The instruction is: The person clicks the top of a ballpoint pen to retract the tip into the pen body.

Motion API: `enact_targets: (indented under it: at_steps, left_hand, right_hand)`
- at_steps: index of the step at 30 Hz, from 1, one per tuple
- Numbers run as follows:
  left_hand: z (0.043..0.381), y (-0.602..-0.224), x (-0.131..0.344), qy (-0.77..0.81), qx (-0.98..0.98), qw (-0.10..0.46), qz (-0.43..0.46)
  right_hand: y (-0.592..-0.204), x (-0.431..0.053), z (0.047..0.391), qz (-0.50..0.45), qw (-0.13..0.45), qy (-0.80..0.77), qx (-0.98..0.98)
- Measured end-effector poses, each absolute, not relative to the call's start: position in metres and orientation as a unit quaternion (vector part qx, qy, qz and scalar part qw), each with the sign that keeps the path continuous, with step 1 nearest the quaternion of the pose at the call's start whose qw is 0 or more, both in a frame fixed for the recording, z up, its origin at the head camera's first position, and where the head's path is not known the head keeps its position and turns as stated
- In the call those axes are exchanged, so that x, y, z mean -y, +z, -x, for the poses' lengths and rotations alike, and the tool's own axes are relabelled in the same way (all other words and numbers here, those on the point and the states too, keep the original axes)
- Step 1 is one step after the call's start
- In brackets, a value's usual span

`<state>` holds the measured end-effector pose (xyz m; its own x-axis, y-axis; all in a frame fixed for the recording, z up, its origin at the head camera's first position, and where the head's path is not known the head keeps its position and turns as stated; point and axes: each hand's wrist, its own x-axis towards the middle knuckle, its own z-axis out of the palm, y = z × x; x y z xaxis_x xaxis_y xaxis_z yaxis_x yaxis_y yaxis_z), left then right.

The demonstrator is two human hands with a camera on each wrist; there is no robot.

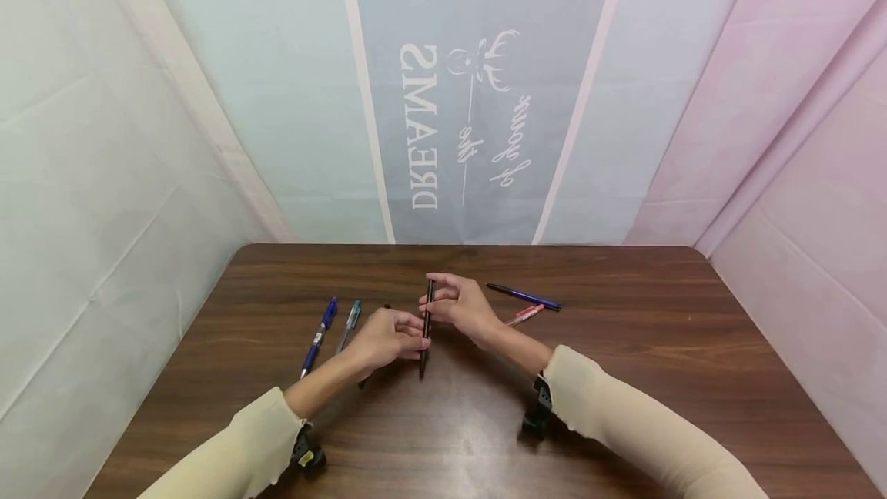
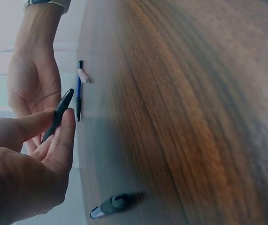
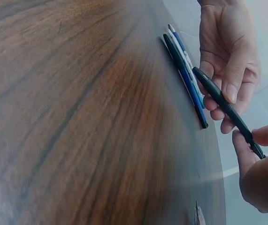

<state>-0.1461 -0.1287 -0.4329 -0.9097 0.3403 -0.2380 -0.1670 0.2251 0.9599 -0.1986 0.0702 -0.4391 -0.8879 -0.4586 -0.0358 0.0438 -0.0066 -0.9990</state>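
Note:
Both hands hold one slim black pen (image 1: 426, 320) above the table, its pointed end towards the person. My left hand (image 1: 383, 340) pinches its lower part between thumb and fingers. Near the far end, the thumb and fingers of my right hand (image 1: 467, 308) grip the same pen. In the right wrist view the black pen (image 3: 228, 109) runs slanting from the left hand (image 3: 230, 51) to the right hand (image 3: 264, 176). The left wrist view shows the pen (image 2: 64, 104) end sticking out past the left thumb. Another dark pen (image 1: 363, 383) lies partly hidden behind the left hand.
Left of the hands lie a blue pen (image 1: 319, 336) and a clear pen with a teal top (image 1: 351, 317). Beyond the right hand are a blue-and-black pen (image 1: 523, 296) and a pink pen (image 1: 528, 313), partly covered by the wrist. Cloth walls enclose the brown wooden table (image 1: 658, 345).

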Motion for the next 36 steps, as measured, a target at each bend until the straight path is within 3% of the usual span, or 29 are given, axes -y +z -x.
enact_targets:
  at_steps: [20, 36]
  left_hand:
    - [0.135, -0.435, 0.147, 0.556, -0.806, 0.19, -0.075]
    - [0.128, -0.44, 0.152, 0.403, -0.898, 0.103, -0.145]
  right_hand:
    - [-0.45, -0.053, 0.191, 0.144, 0.2, -0.666, -0.704]
    - [-0.46, -0.044, 0.19, 0.154, 0.16, -0.552, -0.804]
